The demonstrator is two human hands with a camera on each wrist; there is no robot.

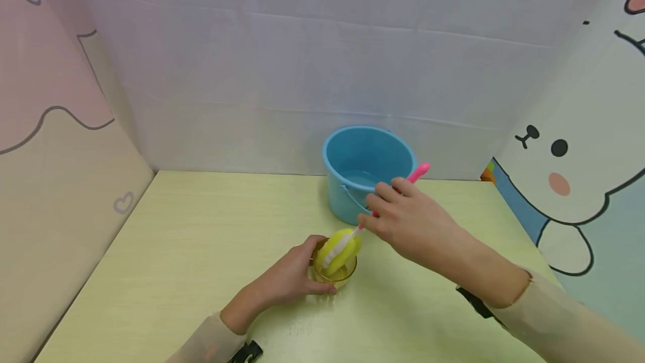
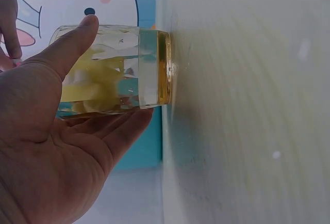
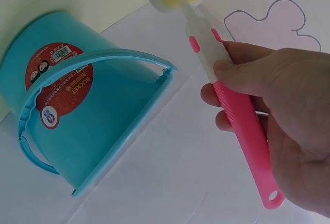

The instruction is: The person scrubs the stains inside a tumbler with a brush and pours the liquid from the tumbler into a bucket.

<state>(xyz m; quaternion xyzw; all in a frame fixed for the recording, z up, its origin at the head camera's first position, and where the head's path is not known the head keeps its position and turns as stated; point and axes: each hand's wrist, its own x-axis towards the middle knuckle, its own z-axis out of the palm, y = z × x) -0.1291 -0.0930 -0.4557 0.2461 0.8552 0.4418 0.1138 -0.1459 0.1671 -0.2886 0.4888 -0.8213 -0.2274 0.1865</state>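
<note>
My left hand (image 1: 294, 273) holds an amber-tinted glass cup (image 2: 131, 69) upright on the table, thumb on one side and fingers on the other. In my right hand (image 1: 410, 217) is the pink handle (image 3: 245, 136) of a cup brush, gripped between thumb and curled fingers. The yellow and white sponge head (image 1: 340, 251) of the brush sits tilted in the mouth of the cup, its upper part above the rim. In the left wrist view the yellow sponge shows blurred through the faceted glass.
A blue bucket (image 1: 336, 198) with a hanging handle stands behind the hands, near the back wall; a red label (image 3: 62, 79) is on its side. The pale yellow table (image 1: 201, 228) has small droplets near the cup. Cartoon-printed panels flank it.
</note>
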